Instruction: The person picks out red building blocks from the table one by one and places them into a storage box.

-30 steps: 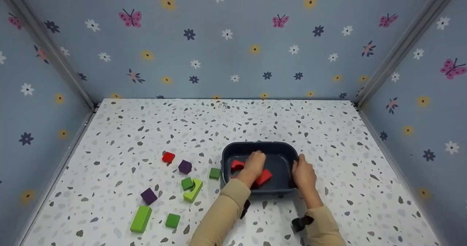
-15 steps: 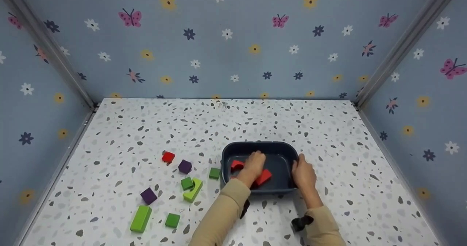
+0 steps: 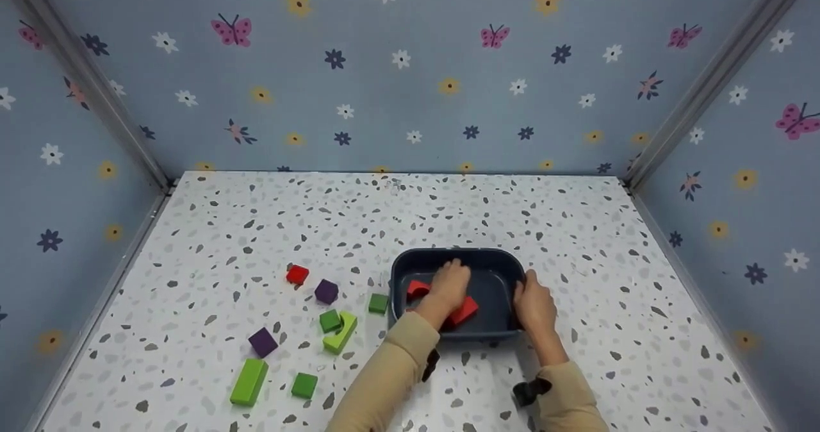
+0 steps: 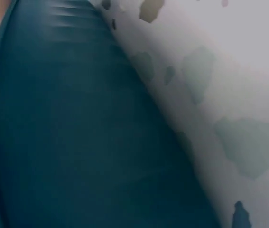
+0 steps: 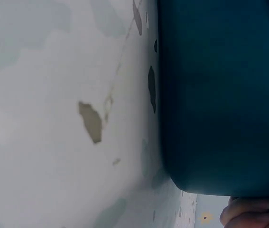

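Note:
A dark blue rectangular dish [image 3: 496,291] with rounded corners stands right of the table's middle. My right hand [image 3: 537,302] grips its right end, with fingers [image 5: 248,213] at the dish's edge in the right wrist view. Inside the dish is my left hand [image 3: 447,290], its fingers bent downward; whether they hold anything is hidden. A red arched block [image 3: 418,288] lies to the left of that hand, and a red block [image 3: 466,310] to its right. In the left wrist view, the dish's outer wall [image 4: 87,123] fills most of the picture and covers the fingers.
Left of the dish lie green cubes, the nearest green cube [image 3: 378,303] close to its wall. Farther left are purple cubes [image 3: 262,342], a small red block [image 3: 297,275], a light green arch [image 3: 341,333] and a long light green block [image 3: 249,382]. Patterned panels [image 3: 410,86] enclose the table.
My left hand has risen very slightly inside the dish. The view has shifted a little. The right hand, dish and loose blocks stay where they were.

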Tool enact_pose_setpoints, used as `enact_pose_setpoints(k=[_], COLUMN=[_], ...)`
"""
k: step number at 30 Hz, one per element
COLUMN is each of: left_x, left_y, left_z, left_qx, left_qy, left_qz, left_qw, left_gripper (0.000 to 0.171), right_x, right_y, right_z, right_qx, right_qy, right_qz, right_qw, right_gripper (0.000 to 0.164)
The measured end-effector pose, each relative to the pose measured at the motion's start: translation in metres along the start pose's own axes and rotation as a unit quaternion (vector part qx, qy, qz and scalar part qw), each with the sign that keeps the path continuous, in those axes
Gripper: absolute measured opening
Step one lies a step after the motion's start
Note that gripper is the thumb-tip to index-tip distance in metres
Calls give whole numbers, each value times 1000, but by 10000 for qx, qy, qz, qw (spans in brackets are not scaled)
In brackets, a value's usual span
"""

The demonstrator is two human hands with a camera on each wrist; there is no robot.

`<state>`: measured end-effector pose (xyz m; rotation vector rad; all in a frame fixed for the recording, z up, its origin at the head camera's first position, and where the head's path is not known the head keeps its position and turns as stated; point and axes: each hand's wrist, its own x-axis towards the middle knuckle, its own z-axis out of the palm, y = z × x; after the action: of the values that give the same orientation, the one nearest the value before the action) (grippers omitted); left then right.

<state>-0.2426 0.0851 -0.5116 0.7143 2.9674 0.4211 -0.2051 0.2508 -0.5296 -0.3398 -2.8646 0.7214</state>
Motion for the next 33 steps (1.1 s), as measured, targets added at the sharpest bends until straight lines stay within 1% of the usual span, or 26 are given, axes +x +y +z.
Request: enact_pose_setpoints(k=[3,8,12,16,21,26,33], left_x=[-1,-4,-7,-10,-15,-20,-31], left_y=[0,1,0,-2,-6,-12,-23], left_z=[-4,-12,-19,-26,-35,-42,-47], left_qx=[-3,-92,-118,-134,-300,-328,-392], left_qy=[113,302,672,1022,1366,1541,1709], left_qz=[-27,-235,-356,-430,-456,-489,-547], left_qw=[9999,9992,9970,9937,9891,9863,9830], left_gripper=[13,24,27,23,21,22,19], right_x=[0,1,1,0,-1,-1,-2], right_y=[0,0,1,1,1,1,1], right_z=[0,0,1,1,1,-1,1], right_qx=[-7,-3,13,-19,-13,1,19], right_qy=[-45,-37,44,178,238,163,155], right_qz=[24,64,25,-111,-177,-77,-92], right_qw=[10000,10000,10000,9998,9996,9998,9998], right_gripper=[15,15,14,13,14,15,16])
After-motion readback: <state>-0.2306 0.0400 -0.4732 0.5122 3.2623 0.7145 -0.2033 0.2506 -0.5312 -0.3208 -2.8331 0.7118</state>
